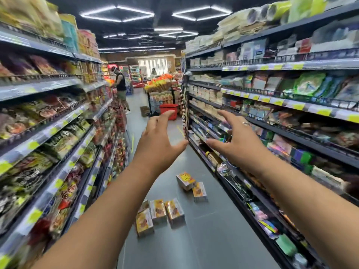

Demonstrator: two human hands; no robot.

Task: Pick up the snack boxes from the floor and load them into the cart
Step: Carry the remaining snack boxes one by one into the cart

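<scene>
Shows left hand (161, 136) and right hand (233, 139) raised forward, fingers spread apart, gripping nothing. Shows snack boxes (159, 215) lying well below on the floor (213, 239), in two loose groups between shelves (272, 101). Likely risks treading on the nearer boxes when stepping in, elbowing packets (308, 84) off either side, or spilling a stack on a long carry, with no cart in sight, only a red basket (168, 110) far beyond.

Left hand (157, 141) and right hand (236, 144) hover spread, empty; snack boxes (158, 211) lie on the floor (204, 241).
</scene>
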